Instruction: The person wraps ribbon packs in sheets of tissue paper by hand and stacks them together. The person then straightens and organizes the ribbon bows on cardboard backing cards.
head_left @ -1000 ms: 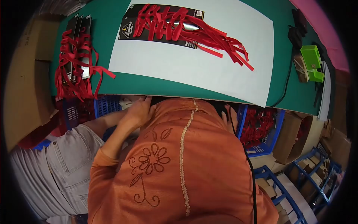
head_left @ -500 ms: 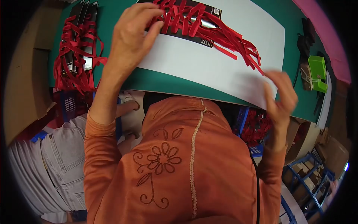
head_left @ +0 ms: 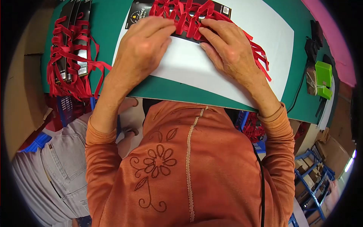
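Note:
A black printed card point(head_left: 133, 16) lies on a white sheet point(head_left: 179, 56), with red ribbon loops point(head_left: 185, 19) across it and loose red tails trailing to the right. My left hand point(head_left: 145, 45) bends over the card's left part, its fingers closed together at the loops; its fingertips are slightly blurred. On the other side, my right hand point(head_left: 230, 49) touches the loops with its fingertips, fingers curved and apart, the thumb lower over the sheet. Both hands cover part of the card and ribbon.
Several ribboned black cards point(head_left: 70, 45) lie at the left on the green tabletop point(head_left: 109, 34). A bright green plastic holder point(head_left: 323, 79) and a dark cable stand at the right. Another person in grey trousers point(head_left: 62, 166) is at my left. Blue shelving point(head_left: 312, 181) is lower right.
My right hand has moved from the ribbon ends at the right, up and left to the loops. My left hand has shifted slightly right and down, and the card's printed left end now shows.

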{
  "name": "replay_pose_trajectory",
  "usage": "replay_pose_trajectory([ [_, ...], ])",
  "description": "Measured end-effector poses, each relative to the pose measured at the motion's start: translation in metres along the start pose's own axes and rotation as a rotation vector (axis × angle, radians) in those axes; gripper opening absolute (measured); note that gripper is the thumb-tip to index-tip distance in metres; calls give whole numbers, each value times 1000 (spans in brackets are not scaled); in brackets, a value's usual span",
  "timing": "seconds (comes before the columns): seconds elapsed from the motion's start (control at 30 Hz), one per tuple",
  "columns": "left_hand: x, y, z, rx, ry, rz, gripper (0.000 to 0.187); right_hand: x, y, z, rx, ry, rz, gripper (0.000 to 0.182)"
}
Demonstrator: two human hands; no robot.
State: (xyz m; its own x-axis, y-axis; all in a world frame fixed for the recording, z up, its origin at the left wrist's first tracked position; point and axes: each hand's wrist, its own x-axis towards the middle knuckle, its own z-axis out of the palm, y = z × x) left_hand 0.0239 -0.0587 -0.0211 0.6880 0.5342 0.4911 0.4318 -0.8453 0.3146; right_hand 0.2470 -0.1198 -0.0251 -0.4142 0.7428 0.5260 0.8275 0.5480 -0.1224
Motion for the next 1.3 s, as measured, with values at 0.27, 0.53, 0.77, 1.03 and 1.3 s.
replay_pose_trajectory([
  [0.27,-15,28,-17,-183,-203,-4,16,-31,-20,-56,190,-365,125,17],
  [0.53,-11,23,-7,-304,-319,-10,14,-42,-16,-60,57,-381,100,13],
  [0.77,5,42,-8,-322,-317,-75,12,-39,-19,-52,-83,-317,67,12],
  [1.03,10,39,-9,-424,-280,71,13,-40,-17,-62,273,-242,178,5],
  [1.3,9,27,0,-181,-435,-56,21,-24,-11,-72,214,-644,239,61],
])
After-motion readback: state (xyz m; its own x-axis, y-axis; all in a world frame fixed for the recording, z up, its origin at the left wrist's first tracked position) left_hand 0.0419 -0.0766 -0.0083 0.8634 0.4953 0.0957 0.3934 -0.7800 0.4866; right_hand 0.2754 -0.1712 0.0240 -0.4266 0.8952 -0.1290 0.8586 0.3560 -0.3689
